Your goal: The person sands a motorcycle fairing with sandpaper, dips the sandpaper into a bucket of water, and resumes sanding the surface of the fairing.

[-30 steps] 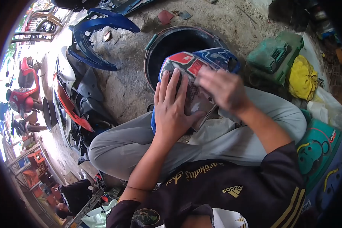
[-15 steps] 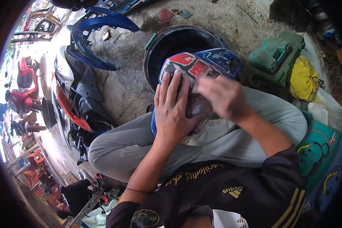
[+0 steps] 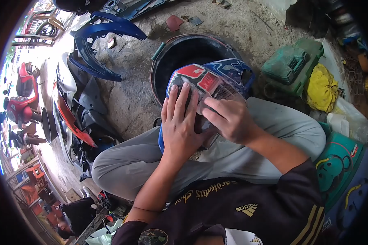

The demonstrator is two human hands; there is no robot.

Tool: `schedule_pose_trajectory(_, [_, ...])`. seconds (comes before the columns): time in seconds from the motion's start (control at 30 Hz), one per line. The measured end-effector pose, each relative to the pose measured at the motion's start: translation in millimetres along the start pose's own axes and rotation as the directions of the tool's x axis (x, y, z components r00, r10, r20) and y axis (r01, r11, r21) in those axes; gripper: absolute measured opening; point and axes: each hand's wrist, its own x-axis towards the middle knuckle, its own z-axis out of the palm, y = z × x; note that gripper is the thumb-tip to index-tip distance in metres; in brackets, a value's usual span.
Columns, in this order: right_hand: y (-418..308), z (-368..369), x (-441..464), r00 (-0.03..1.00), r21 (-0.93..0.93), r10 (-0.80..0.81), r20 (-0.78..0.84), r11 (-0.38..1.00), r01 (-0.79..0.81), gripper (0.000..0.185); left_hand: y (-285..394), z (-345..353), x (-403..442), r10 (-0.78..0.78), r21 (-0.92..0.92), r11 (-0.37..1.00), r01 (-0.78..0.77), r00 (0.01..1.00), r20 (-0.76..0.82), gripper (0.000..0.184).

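Observation:
A curved panel in blue, red and worn grey [image 3: 211, 82] rests across my lap, its far end over a black bucket [image 3: 155, 65]. My left hand [image 3: 180, 126] lies on the panel's left part with fingers stretched out and apart. Just to its right, my right hand [image 3: 226, 118] is closed, fingertips pressed on the panel's worn middle around a small greyish piece [image 3: 203, 105] that I cannot make out clearly.
Blue trim [image 3: 88, 49] and dark and orange fairings [image 3: 71, 114] lie left. At right are a green case [image 3: 288, 63], a yellow bundle [image 3: 323, 87] and a teal box [image 3: 339, 151]. A person [image 3: 75, 216] is at the lower left; red motorbikes [image 3: 24, 104] stand farther left.
My right hand has moved down and slightly left over the panel and is now sharp instead of blurred. The panel sits slightly lower and farther left in view.

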Motion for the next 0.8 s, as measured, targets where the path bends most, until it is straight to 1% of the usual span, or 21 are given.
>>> schedule_pose_trajectory(0.03, [7.0, -0.9, -0.6, 0.999, -0.006, 0.035, 0.041, 0.999, -0.034, 0.022, 0.4, -2.1, -0.1, -0.004, 0.001, 1.0, 0.004, 1.0, 0.014, 0.118])
schedule_pose_trajectory(0.13, [47.4, -0.5, 4.5, 0.961, -0.045, 0.226, -0.159, 0.971, -0.236, 0.019, 1.6, -7.0, -2.1, -0.023, 0.008, 1.0, 0.023, 0.999, 0.038, 0.119])
schedule_pose_trajectory(0.17, [50.0, 2.0, 4.4, 0.972, -0.126, 0.17, -0.162, 0.974, -0.191, 0.018, 1.0, -6.5, -2.8, -0.021, 0.005, 1.0, 0.021, 0.999, 0.036, 0.119])
schedule_pose_trajectory(0.2, [43.0, 2.7, -0.2, 0.984, -0.078, 0.155, -0.09, 0.984, -0.162, 0.017, 0.8, -5.3, -2.1, -0.016, 0.003, 1.0, 0.016, 0.999, 0.033, 0.12])
schedule_pose_trajectory(0.27, [4.3, -7.7, 5.8, 0.991, 0.026, 0.122, 0.051, 0.992, -0.124, 0.015, 0.1, -2.9, -2.4, -0.008, -0.006, 1.0, 0.008, 1.0, 0.013, 0.12])
schedule_pose_trajectory(0.3, [1.6, -14.6, 8.7, 0.988, 0.009, 0.12, 0.1, 0.993, -0.122, 0.015, -0.4, -2.0, -2.5, -0.004, -0.009, 1.0, 0.004, 1.0, 0.004, 0.121])
schedule_pose_trajectory(0.37, [28.1, -12.4, 7.8, 0.977, -0.032, 0.214, -0.022, 0.976, -0.214, 0.016, 1.2, -5.2, -0.7, -0.011, 0.01, 1.0, 0.01, 1.0, 0.026, 0.12])
schedule_pose_trajectory(0.43, [52.2, -0.5, -0.8, 0.943, -0.055, 0.309, -0.125, 0.947, -0.318, 0.018, 3.4, -6.7, -1.3, -0.018, 0.02, 1.0, 0.017, 0.999, 0.037, 0.119])
schedule_pose_trajectory(0.5, [21.5, -1.8, 5.0, 0.989, -0.042, 0.129, -0.065, 0.99, -0.132, 0.019, 2.6, -5.7, -0.4, -0.018, 0.019, 1.0, 0.017, 0.999, 0.033, 0.118])
schedule_pose_trajectory(0.53, [0.9, -4.3, 5.9, 0.999, -0.031, 0.04, -0.031, 0.999, -0.041, 0.019, -0.5, -0.6, -1.9, 0.006, 0.009, 1.0, -0.006, 1.0, -0.017, 0.118])
schedule_pose_trajectory(0.57, [-13.2, -10.4, 5.3, 0.996, -0.025, 0.052, 0.067, 0.998, -0.051, 0.021, 0.0, 0.6, -0.4, 0.008, 0.015, 1.0, -0.008, 1.0, -0.022, 0.117])
schedule_pose_trajectory(0.6, [-3.8, -9.2, 3.2, 0.996, -0.067, 0.084, -0.018, 0.994, -0.085, 0.021, 0.2, 0.5, -0.9, 0.009, 0.023, 1.0, -0.009, 1.0, -0.022, 0.117])
schedule_pose_trajectory(0.63, [17.4, -3.0, 1.4, 0.988, -0.105, 0.109, -0.105, 0.987, -0.12, 0.021, 3.2, -6.6, 0.4, -0.021, 0.022, 1.0, 0.02, 0.999, 0.044, 0.117])
schedule_pose_trajectory(0.67, [37.9, 4.7, -1.8, 0.973, -0.135, 0.126, -0.192, 0.979, -0.153, 0.022, 3.0, -6.6, -1.6, -0.019, 0.026, 1.0, 0.018, 0.999, 0.046, 0.118])
schedule_pose_trajectory(0.7, [55.9, 12.1, -10.3, 0.957, -0.106, 0.223, -0.187, 0.964, -0.246, 0.025, 2.4, -6.1, -2.7, -0.017, 0.033, 0.999, 0.015, 0.999, 0.044, 0.118])
schedule_pose_trajectory(0.8, [11.2, 8.0, -4.9, 0.994, -0.05, 0.091, -0.056, 0.994, -0.094, 0.028, 1.1, -4.4, -1.7, -0.008, 0.026, 1.0, 0.007, 1.0, 0.028, 0.121])
